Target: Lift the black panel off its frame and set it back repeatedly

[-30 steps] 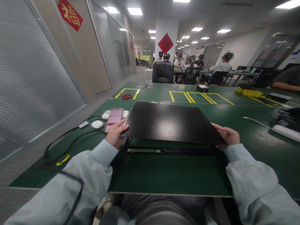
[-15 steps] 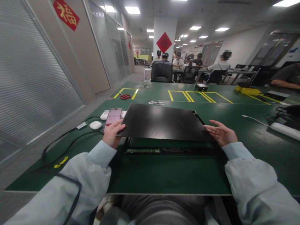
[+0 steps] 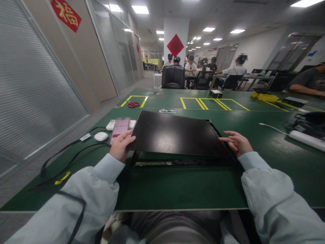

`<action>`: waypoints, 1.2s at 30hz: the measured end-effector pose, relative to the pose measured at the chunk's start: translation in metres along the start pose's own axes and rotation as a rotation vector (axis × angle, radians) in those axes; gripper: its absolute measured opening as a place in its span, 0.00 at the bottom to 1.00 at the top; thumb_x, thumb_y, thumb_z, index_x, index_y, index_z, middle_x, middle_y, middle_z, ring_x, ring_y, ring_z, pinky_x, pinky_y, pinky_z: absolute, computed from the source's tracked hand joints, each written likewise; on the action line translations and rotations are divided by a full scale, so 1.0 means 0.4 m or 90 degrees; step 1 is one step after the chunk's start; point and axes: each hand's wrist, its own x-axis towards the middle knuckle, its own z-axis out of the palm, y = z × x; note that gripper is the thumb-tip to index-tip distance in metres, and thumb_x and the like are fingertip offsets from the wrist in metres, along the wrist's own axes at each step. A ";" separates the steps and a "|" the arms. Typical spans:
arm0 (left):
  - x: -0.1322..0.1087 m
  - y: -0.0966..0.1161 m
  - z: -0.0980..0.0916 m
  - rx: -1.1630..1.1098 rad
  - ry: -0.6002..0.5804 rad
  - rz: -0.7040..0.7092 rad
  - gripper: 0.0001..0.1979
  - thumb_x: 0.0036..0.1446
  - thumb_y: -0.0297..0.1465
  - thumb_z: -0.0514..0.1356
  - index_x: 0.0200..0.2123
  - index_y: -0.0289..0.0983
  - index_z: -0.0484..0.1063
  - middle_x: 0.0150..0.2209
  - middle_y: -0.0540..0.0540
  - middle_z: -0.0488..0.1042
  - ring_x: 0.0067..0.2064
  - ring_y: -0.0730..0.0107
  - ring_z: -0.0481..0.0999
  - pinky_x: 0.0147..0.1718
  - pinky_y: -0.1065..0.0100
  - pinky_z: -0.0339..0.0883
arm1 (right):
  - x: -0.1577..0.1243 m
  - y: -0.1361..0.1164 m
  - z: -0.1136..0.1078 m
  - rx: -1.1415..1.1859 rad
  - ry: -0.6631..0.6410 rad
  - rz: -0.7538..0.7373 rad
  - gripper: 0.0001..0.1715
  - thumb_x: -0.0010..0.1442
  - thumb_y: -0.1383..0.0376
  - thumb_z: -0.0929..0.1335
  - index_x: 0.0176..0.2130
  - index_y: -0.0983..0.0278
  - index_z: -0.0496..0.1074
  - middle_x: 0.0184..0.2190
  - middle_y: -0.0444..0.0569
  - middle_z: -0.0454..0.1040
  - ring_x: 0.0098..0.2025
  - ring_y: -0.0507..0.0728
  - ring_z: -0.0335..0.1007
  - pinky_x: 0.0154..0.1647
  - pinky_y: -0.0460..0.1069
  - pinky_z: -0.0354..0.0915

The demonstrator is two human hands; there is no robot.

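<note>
A dark, glossy flat screen panel (image 3: 172, 134) lies tilted over a thin black frame (image 3: 222, 140), its left side raised. My left hand (image 3: 121, 145) grips the panel's left edge, thumb on top. On the other side, my right hand (image 3: 237, 142) has its fingers apart, with one fingertip at the right edge of the panel and frame; whether it touches cannot be made out. Below the panel's near edge, a green circuit strip (image 3: 153, 163) shows inside the frame. The panel hides most of the frame.
Beside my left hand are a phone (image 3: 119, 128) and a white rounded case (image 3: 101, 136). Red scissors (image 3: 133, 104) lie farther back on the green table (image 3: 182, 193). A white bar with a cable (image 3: 306, 140) is at right. Several people sit at tables beyond.
The panel's right side has come down toward the frame, baring more of the frame's right edge. My right hand has let go of the panel's side; my left hand still holds on.
</note>
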 end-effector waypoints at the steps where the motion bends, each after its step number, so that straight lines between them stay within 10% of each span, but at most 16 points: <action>1: -0.001 0.000 0.001 -0.001 -0.002 0.002 0.26 0.32 0.32 0.83 0.40 0.39 0.87 0.35 0.45 0.90 0.41 0.51 0.91 0.34 0.67 0.81 | 0.001 0.001 -0.001 0.002 -0.005 0.005 0.19 0.41 0.63 0.78 0.37 0.59 0.80 0.32 0.62 0.88 0.13 0.47 0.47 0.11 0.45 0.42; 36: 0.018 -0.050 -0.037 0.069 -0.180 -0.059 0.32 0.41 0.34 0.87 0.48 0.38 0.80 0.35 0.46 0.90 0.42 0.52 0.92 0.45 0.61 0.86 | 0.050 0.047 -0.066 -0.019 0.062 -0.018 0.14 0.42 0.62 0.79 0.30 0.59 0.76 0.31 0.61 0.87 0.14 0.50 0.61 0.09 0.44 0.45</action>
